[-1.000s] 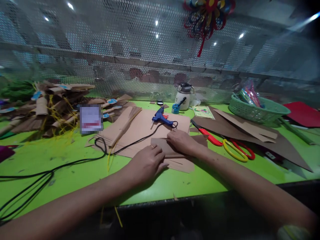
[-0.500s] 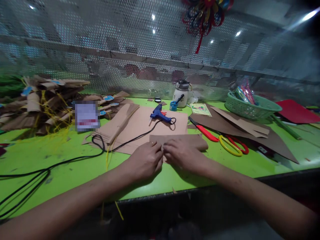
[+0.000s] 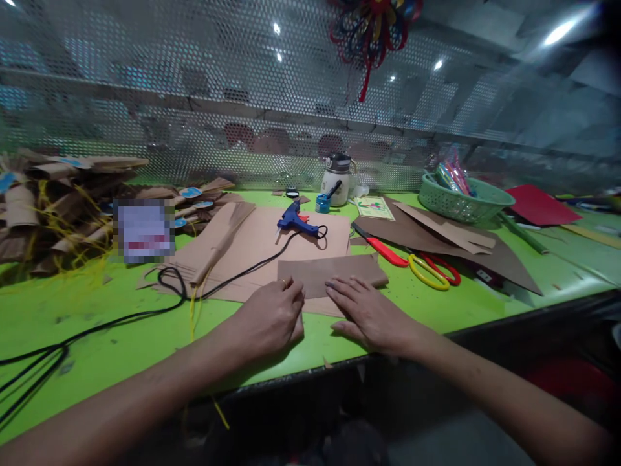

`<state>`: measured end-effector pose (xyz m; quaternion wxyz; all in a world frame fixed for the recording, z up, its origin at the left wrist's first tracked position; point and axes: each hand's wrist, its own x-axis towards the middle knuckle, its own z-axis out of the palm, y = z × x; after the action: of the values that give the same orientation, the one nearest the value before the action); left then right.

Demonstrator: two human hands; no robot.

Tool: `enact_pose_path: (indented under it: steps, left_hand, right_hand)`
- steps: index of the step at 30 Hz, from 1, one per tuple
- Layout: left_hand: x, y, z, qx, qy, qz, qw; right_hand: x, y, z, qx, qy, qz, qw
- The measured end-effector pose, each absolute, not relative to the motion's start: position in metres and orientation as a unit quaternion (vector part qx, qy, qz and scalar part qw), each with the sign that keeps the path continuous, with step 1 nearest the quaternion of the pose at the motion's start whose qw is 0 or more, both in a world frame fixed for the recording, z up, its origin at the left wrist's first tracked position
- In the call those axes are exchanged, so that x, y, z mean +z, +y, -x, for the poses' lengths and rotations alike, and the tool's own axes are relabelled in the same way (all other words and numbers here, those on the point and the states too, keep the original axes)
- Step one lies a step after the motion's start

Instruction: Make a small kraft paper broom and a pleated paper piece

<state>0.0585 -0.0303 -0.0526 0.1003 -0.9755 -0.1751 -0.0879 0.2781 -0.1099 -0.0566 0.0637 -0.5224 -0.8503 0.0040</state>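
A folded piece of brown paper (image 3: 315, 270) lies near the front of the green table, its right end curving over. My left hand (image 3: 269, 318) is closed with its fingers pinched at the paper's lower left edge; the fingertips are partly hidden. Flat across the lower right part of the paper rest the fingers of my right hand (image 3: 371, 314), stretched out, with the thumb apart on the table side. Just beyond the paper, a blue glue gun (image 3: 297, 222) lies on a stack of light brown sheets (image 3: 247, 243).
Scissors with red and yellow handles (image 3: 429, 272) lie right of the paper beside dark brown sheets (image 3: 509, 259). A black cord (image 3: 121, 317) crosses the left side. Bundled paper pieces (image 3: 63, 213) pile up far left. A green basket (image 3: 466, 200) and a bottle (image 3: 336, 181) stand behind.
My right hand has moved off my left and flattened out to the right over the paper. My left hand keeps its pinch. The whole view has shifted slightly.
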Motion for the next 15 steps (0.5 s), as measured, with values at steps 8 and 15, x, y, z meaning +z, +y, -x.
enact_pose_path:
  steps: [8, 15]
  left_hand:
    - [-0.049, -0.033, -0.055, -0.089, -0.180, 0.977, 0.068]
    - [-0.048, -0.036, -0.054, -0.082, -0.184, 0.976, 0.081]
  right_hand:
    - [-0.060, -0.136, -0.318, 0.022, -0.829, 0.553, 0.084]
    - [-0.065, -0.147, -0.335, -0.059, -0.763, 0.639, 0.079]
